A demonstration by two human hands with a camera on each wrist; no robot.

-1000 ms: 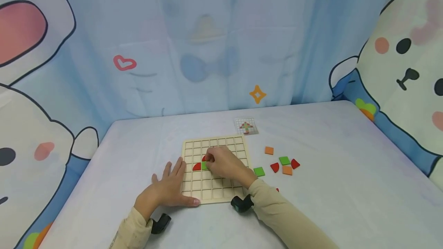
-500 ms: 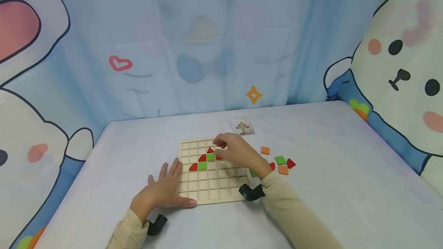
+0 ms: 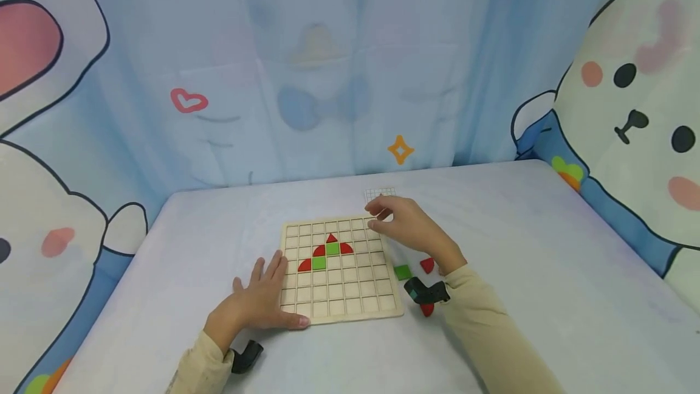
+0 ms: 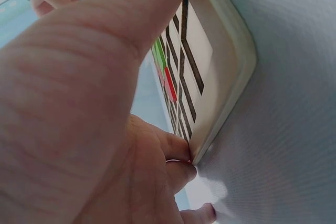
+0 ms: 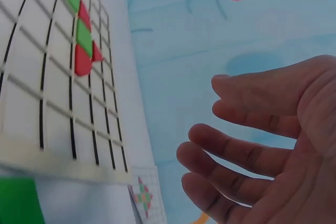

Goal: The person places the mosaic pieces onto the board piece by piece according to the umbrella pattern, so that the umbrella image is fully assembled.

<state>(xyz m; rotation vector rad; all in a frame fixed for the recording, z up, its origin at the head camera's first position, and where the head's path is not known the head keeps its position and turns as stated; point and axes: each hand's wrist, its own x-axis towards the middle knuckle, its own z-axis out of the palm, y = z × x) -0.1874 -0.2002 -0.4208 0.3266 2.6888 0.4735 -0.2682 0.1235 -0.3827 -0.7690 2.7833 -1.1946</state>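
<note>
A wooden grid board (image 3: 341,307) lies on the table, several pieces set in its cells. Among them are a red triangle (image 3: 331,238), two green squares (image 3: 332,248) and red rounded pieces (image 3: 346,248). My left hand (image 3: 254,306) lies spread at the board's left side, its thumb along the front edge; the left wrist view shows its fingertips right at the board's rim. Over the board's far right corner hovers my right hand (image 3: 412,227), fingers loosely bent and holding nothing, as the right wrist view shows. Behind it a pattern card (image 3: 377,193) is partly hidden.
Right of the board lie a loose green square (image 3: 403,272) and red pieces (image 3: 427,265), one partly under the right wrist's black camera (image 3: 426,291). The right arm covers other loose pieces. A blue printed curtain (image 3: 328,157) hangs behind the table.
The right hand has let go of a piece on the board and moved right and away toward the card. The red triangle and right red piece now show fully. The left hand stays put.
</note>
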